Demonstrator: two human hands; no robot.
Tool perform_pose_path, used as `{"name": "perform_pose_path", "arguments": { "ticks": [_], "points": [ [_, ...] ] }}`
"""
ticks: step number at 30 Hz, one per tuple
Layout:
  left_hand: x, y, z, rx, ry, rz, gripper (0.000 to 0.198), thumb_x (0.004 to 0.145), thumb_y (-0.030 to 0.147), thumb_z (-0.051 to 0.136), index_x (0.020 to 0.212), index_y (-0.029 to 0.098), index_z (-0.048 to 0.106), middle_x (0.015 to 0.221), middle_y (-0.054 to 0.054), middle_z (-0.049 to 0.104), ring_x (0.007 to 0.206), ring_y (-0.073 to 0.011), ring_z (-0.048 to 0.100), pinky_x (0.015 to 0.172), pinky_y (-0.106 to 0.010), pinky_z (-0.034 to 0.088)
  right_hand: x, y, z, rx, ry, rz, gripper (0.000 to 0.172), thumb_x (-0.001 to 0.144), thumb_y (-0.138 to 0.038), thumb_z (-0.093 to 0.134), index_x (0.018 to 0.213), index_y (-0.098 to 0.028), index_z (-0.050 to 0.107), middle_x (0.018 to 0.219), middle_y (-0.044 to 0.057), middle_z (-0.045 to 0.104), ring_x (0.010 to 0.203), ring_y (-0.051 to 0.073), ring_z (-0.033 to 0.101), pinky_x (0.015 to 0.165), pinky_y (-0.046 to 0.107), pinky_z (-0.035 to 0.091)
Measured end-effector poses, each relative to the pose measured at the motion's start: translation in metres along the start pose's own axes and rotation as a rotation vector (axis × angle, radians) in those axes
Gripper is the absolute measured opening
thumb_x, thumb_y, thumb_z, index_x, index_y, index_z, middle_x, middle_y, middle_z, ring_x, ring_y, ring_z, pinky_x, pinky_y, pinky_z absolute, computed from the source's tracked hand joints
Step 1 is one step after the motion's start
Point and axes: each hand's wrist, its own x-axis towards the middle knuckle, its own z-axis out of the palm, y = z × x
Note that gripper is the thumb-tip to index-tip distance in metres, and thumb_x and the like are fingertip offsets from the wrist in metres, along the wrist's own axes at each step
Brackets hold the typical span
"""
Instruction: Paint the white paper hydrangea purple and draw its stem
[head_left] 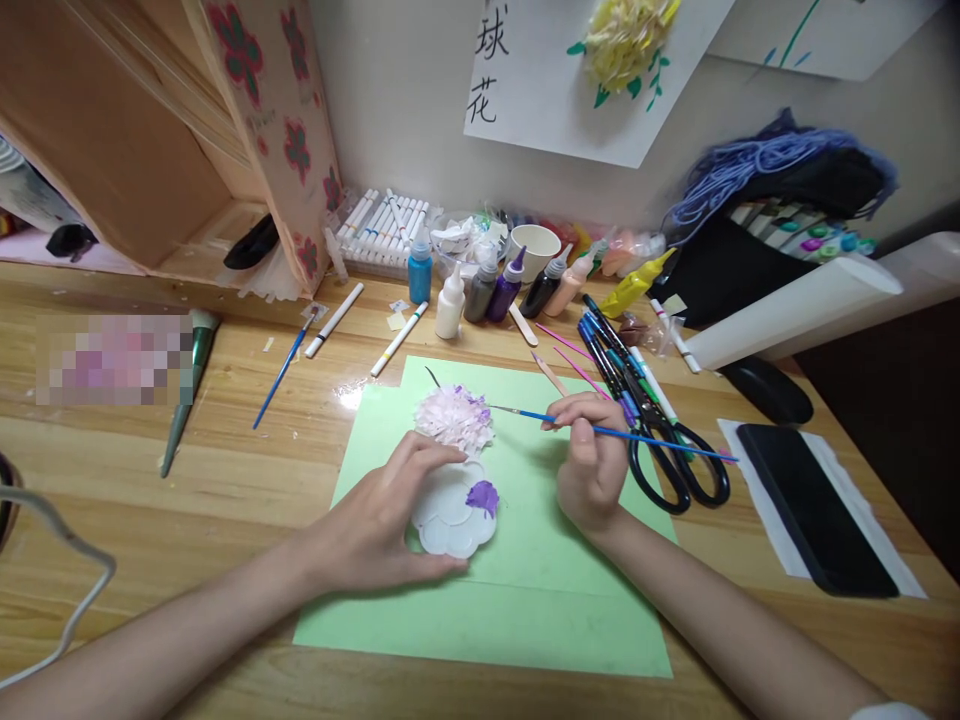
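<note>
A thin blue paintbrush (626, 434) is pinched in my right hand (592, 460), its tip at the right edge of a pale pink, ruffled flower (454, 418). Purple paint marks some of the flower's upper and right petals. My left hand (386, 515) grips a white flower-shaped paint palette (442, 530) by its left side, thumb at the near rim and fingers at the far rim. A dab of purple paint (482, 497) lies in one of the palette's wells. Flower and palette are over light green paper (525, 620), the palette just in front of the flower.
Several paint bottles (505, 288) and a paper cup (534, 250) stand behind the paper. Black-handled scissors (660, 470) and pens lie right of my right hand, with a phone (814, 505) farther right. Another blue brush (285, 368) and markers (335, 320) lie on the left.
</note>
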Motion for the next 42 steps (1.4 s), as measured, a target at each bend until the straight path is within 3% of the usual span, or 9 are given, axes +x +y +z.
{"name": "perform_pose_path", "arguments": {
  "ticks": [6,18,29,42],
  "points": [
    [0.0013,0.0007,-0.0012,0.004,-0.036,-0.013,0.081,0.072,0.029,0.08,0.133,0.029,0.027,0.122,-0.009,0.044,0.114,-0.0266,0.053,0.092,-0.042,0.053,-0.0031,-0.0011,-0.0019,-0.132,-0.146,-0.119,0.016,0.094,-0.017,0.039,0.087,-0.023,0.052,0.073,0.0,0.054,0.073,0.018,0.053,0.07,0.035,0.04],
    [0.0008,-0.0002,0.0001,0.013,-0.065,-0.021,0.082,0.073,0.03,0.08,0.134,0.03,0.026,0.124,-0.009,0.044,0.115,-0.0271,0.054,0.092,-0.045,0.053,0.0004,-0.0078,0.0003,-0.241,-0.26,-0.13,0.019,0.093,-0.013,0.038,0.085,-0.023,0.051,0.073,0.0,0.056,0.072,0.018,0.05,0.07,0.035,0.038],
    [0.0012,0.0004,0.0,0.035,-0.06,-0.026,0.08,0.073,0.03,0.079,0.134,0.029,0.027,0.122,-0.008,0.046,0.113,-0.0266,0.055,0.09,-0.041,0.054,-0.0003,-0.0083,-0.0005,-0.224,-0.221,-0.148,0.018,0.095,-0.016,0.039,0.088,-0.024,0.053,0.072,0.0,0.057,0.07,0.018,0.051,0.07,0.035,0.039],
    [0.0013,0.001,-0.0005,0.033,-0.062,-0.023,0.079,0.073,0.03,0.079,0.134,0.029,0.028,0.122,-0.009,0.047,0.113,-0.0274,0.056,0.089,-0.042,0.054,0.0014,-0.0098,0.0001,-0.275,-0.278,-0.164,0.017,0.095,-0.016,0.039,0.089,-0.025,0.051,0.073,0.0,0.059,0.07,0.019,0.051,0.07,0.036,0.038]
  ]
}}
